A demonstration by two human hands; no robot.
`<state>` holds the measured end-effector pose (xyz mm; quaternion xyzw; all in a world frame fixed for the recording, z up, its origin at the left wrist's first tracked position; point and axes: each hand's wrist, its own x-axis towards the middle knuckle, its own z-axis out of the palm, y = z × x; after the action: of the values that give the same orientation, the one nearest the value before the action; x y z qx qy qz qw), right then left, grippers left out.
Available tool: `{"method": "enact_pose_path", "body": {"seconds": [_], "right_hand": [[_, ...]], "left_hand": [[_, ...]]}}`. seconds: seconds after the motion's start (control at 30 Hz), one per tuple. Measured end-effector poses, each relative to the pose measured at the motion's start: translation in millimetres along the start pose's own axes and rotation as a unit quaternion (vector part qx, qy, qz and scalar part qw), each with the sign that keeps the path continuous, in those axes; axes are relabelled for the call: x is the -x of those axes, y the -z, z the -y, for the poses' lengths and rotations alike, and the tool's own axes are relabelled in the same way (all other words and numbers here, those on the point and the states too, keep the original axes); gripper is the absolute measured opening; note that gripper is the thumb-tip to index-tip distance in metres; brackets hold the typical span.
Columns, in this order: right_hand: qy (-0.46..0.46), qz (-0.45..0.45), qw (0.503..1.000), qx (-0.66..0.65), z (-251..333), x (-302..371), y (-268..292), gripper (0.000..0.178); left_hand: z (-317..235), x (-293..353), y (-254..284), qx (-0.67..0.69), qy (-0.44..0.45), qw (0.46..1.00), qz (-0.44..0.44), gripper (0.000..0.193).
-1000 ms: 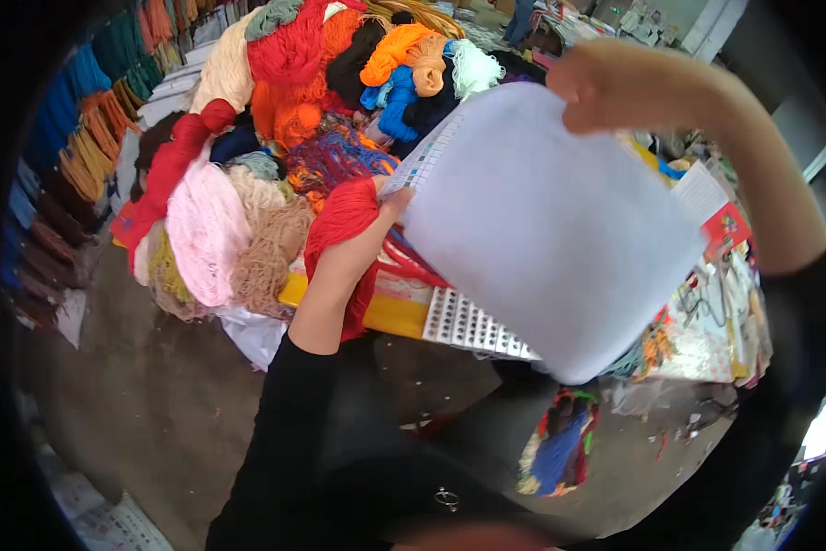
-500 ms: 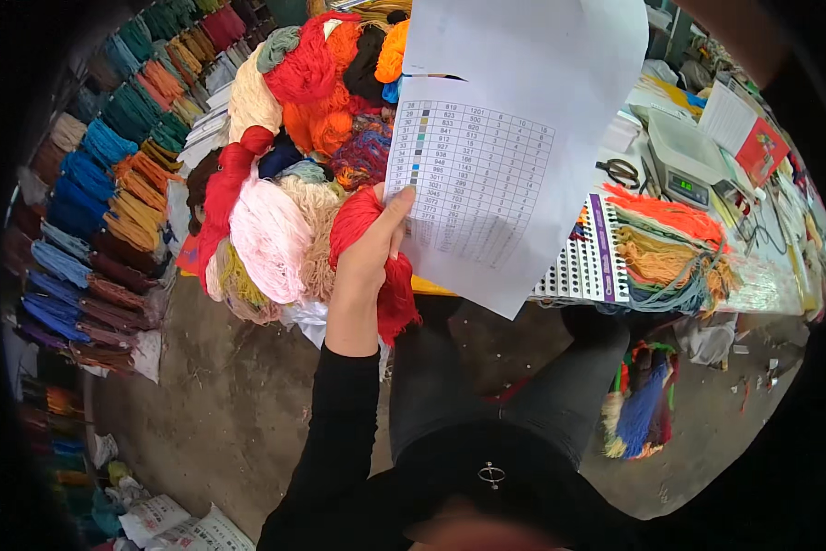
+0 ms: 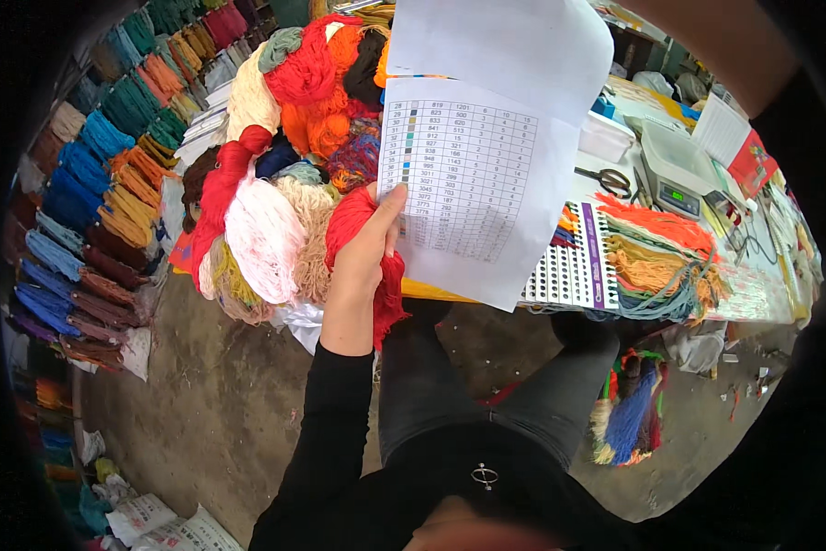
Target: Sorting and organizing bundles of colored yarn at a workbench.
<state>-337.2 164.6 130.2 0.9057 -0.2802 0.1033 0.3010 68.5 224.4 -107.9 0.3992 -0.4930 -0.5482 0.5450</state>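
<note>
My left hand (image 3: pixel 369 253) pinches the left edge of white paper sheets (image 3: pixel 486 184), thumb in front, over the table's front edge. A printed grid with small colour swatches covers the front sheet. Red yarn (image 3: pixel 353 220) lies around that hand and hangs below it; I cannot tell whether the fingers also grip it. To its left sits a heap of skeins, among them a pale pink skein (image 3: pixel 264 241) and a beige skein (image 3: pixel 314 230). My right hand (image 3: pixel 739 37) is only a blurred skin-coloured shape at the upper right, its fingers not visible.
Right of the papers lie a spiral-bound card (image 3: pixel 578 262), orange and teal thread bundles (image 3: pixel 661 257), scissors (image 3: pixel 606 180) and a digital scale (image 3: pixel 675 179). Racks of hanging yarn (image 3: pixel 91 211) line the left. A multicoloured bundle (image 3: pixel 633 413) hangs below the table; white sacks (image 3: pixel 156 523) lie lower left.
The papers have shifted a little to the left and stand slightly straighter. The whole view has also slid slightly. My left hand keeps its grip on them.
</note>
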Motion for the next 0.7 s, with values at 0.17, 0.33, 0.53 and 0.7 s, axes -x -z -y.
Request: {"method": "enact_pose_path", "body": {"seconds": [0.17,0.33,0.53,0.7], "right_hand": [[0.024,-0.072,0.995,0.062,13,216,46,0.026],[0.115,-0.158,0.979,0.055,104,18,-6,0.025],[-0.225,0.230,0.891,-0.319,206,-116,-55,0.045],[-0.268,-0.034,0.927,-0.262,166,-38,-122,0.063]], "left_hand": [[9,-15,-31,0.028,-0.023,0.998,0.060,0.023],[28,-28,-46,0.116,-0.005,0.993,0.002,0.023],[67,-43,-41,0.192,0.081,0.978,-0.026,0.020],[81,-48,-9,0.306,0.179,0.935,0.000,0.019]]}}
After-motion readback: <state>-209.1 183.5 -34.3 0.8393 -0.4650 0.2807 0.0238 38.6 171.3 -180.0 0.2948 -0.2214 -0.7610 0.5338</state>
